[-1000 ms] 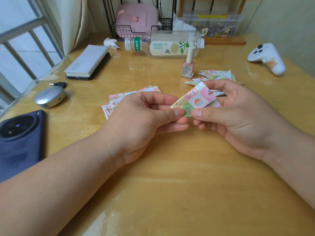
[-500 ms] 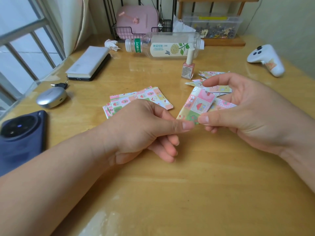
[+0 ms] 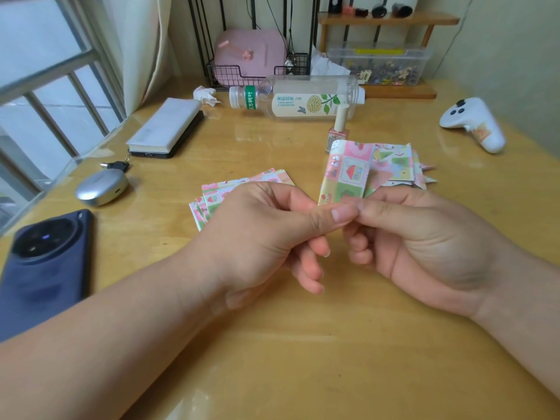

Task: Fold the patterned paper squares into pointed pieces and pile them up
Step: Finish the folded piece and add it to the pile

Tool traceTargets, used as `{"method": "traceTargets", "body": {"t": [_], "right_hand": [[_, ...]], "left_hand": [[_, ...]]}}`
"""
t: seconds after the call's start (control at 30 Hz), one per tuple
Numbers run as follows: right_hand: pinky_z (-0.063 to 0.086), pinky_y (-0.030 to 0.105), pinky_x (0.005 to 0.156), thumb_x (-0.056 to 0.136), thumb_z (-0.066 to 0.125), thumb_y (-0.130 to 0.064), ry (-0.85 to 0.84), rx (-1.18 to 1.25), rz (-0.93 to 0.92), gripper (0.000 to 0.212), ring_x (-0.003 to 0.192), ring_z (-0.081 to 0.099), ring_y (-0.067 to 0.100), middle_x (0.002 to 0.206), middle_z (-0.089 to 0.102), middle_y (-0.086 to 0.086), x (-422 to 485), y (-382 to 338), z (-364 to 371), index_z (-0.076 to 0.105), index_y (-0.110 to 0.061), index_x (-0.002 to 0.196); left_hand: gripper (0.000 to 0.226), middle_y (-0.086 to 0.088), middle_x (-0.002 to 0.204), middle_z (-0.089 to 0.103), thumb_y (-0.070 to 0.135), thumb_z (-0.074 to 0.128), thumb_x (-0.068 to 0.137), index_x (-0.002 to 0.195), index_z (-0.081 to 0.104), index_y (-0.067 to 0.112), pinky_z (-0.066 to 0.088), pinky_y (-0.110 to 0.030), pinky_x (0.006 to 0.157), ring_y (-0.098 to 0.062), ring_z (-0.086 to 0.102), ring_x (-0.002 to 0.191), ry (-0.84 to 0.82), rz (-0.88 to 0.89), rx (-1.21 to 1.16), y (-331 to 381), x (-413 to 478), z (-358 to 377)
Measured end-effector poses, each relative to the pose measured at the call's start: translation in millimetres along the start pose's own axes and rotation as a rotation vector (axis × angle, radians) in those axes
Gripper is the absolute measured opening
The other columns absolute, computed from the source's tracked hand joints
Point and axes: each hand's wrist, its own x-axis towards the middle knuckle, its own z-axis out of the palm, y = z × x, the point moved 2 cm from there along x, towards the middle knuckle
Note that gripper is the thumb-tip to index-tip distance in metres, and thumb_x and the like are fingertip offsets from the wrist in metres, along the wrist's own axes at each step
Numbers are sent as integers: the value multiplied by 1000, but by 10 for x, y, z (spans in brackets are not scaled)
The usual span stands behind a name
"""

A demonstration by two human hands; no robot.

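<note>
A partly folded patterned paper (image 3: 348, 171) stands upright above the wooden desk (image 3: 303, 344), held at its lower edge by both hands. My left hand (image 3: 266, 234) pinches that edge between thumb and forefinger. My right hand (image 3: 424, 241) pinches the same edge from the right side. A stack of flat patterned squares (image 3: 218, 189) lies on the desk behind my left hand, partly hidden by it. A pile of folded pointed pieces (image 3: 424, 174) lies behind the held paper, mostly covered by it.
A nail polish bottle (image 3: 339, 128) and a lying plastic bottle (image 3: 297, 98) sit behind the papers. A white controller (image 3: 472, 124) is at the right. At the left lie a dark phone (image 3: 42, 268), a silver case (image 3: 101, 186) and a book (image 3: 166, 125).
The paper has turned from tilted to upright and has risen a little. Both hands have drawn close together, pinching its lower edge. The camera has moved nearer.
</note>
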Motion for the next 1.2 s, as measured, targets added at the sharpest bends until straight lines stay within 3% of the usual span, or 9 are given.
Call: {"method": "traceTargets", "body": {"t": [0.3, 0.4, 0.5, 0.63, 0.73, 0.87, 1.03, 1.13, 1.2], "right_hand": [[38, 24, 46, 56, 75, -15, 25, -122, -91, 47, 53, 47, 19, 68, 56, 22, -33, -52, -29, 56, 23, 76], [39, 24, 45, 55, 78, -17, -8, -148, -85, 28, 48, 48, 18, 59, 57, 16, -52, -59, -26, 66, 6, 66], [40, 24, 45, 56, 86, -22, -80, -159, -86, 38, 48, 50, 17, 59, 58, 15, -55, -51, -35, 67, 6, 72], [36, 22, 44, 61, 75, -16, -120, -216, -56, 30, 46, 45, 15, 55, 55, 13, -83, -90, 0, 67, 10, 74], [35, 23, 44, 64, 72, -12, -180, -236, -33, 11, 46, 44, 15, 54, 53, 12, -108, -119, 40, 68, -2, 63], [35, 24, 43, 61, 73, -10, -150, -223, -13, 14, 44, 44, 16, 53, 53, 12, -97, -96, 4, 63, 0, 61], [36, 24, 43, 62, 77, -10, -162, -190, -40, 17, 45, 45, 16, 55, 53, 13, -71, -53, -66, 64, 0, 63], [41, 24, 49, 67, 86, -21, -282, -307, -57, 38, 53, 49, 17, 62, 58, 13, -60, -37, -147, 64, 9, 75], [49, 29, 54, 73, 86, -30, -315, -465, -87, 47, 60, 56, 21, 70, 65, 12, -67, -28, -175, 67, 11, 85]], "left_hand": [[47, -7, 44, 44, 40, 78, 78, 54, 48, 12, 31, -20, 36, -20, 34, 31, -72, 34, 227, -74, 29, -87], [37, -13, 53, 40, 40, 72, 85, 63, 59, 13, 30, -22, 40, -20, 31, 40, -170, 46, 169, -92, 21, -58], [27, -24, 60, 31, 33, 66, 89, 69, 66, 16, 27, -23, 42, -17, 25, 45, -222, 37, 118, -90, 0, -42], [31, 4, 42, 33, 29, 62, 85, 56, 65, 19, 22, -17, 39, -7, 26, 35, -223, -4, 45, -90, -31, -37], [42, -2, 45, 32, 31, 62, 85, 61, 57, -3, 24, -19, 40, -13, 26, 37, -243, 24, 55, -115, -16, -42], [40, -3, 49, 26, 34, 62, 88, 54, 56, 12, 20, -22, 42, -14, 20, 41, -225, 41, 93, -126, -4, -46], [43, -7, 51, 24, 33, 63, 88, 64, 56, -3, 16, -26, 43, -15, 19, 42, -209, 70, 107, -132, -1, -58], [28, -11, 50, 46, 21, 66, 91, 71, 67, 1, 32, -35, 38, -20, 38, 39, -247, 165, 146, -104, -16, -50], [16, -20, 69, 66, 8, 72, 86, 86, 67, -7, 55, -49, 59, -33, 64, 58, -251, 253, 223, -79, -32, -63]]}}
